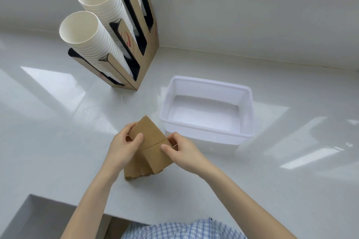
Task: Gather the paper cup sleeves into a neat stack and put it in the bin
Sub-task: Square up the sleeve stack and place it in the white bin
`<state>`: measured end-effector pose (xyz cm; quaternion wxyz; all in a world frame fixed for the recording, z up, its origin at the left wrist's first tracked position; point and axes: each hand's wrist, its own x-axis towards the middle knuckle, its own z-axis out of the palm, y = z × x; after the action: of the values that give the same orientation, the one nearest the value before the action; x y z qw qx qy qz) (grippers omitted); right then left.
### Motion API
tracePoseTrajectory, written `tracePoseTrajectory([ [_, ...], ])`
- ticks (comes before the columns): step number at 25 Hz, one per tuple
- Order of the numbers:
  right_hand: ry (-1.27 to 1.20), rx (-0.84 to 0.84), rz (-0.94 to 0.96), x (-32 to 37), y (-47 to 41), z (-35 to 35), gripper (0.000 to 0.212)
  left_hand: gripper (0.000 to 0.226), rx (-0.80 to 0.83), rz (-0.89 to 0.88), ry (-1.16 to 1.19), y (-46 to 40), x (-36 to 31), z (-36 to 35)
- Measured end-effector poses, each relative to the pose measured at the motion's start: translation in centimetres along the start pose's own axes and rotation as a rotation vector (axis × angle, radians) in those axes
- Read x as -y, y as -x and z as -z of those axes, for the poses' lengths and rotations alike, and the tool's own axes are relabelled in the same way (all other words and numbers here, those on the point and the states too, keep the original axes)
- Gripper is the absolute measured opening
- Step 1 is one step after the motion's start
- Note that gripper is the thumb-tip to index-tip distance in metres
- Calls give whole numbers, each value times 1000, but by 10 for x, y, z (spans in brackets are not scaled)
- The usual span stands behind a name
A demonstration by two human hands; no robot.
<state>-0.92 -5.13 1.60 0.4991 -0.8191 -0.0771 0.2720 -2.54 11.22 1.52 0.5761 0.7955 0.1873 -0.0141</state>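
both hands [124, 146] [179, 149] grip brown sleeves [150, 137] (plain, unprinted); holder [143, 60] txt red, unreadable

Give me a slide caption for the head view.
Both hands square up brown sleeves beside an empty bin.

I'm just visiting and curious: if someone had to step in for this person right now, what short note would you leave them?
Left hand: gripping the left side of the brown sleeves.
Right hand: pinching their right side.
Sleeves: held together over the counter, lower edges fanned out, not yet squared.
Bin: empty, just right of the hands.
Cups in their holder: not part of this job.
Done: sleeves gathered.
Left: even up the stack, then set it in the bin.
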Motion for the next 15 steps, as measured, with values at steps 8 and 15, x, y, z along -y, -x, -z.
tracePoseTrajectory([
  [8,15,26,-97,8,-17,-24,29,91,-115,204,-169,-6,25,6],
  [15,112,-10,-118,-4,-21,-33,37,114,-6,434,-85,-3,39,11],
])
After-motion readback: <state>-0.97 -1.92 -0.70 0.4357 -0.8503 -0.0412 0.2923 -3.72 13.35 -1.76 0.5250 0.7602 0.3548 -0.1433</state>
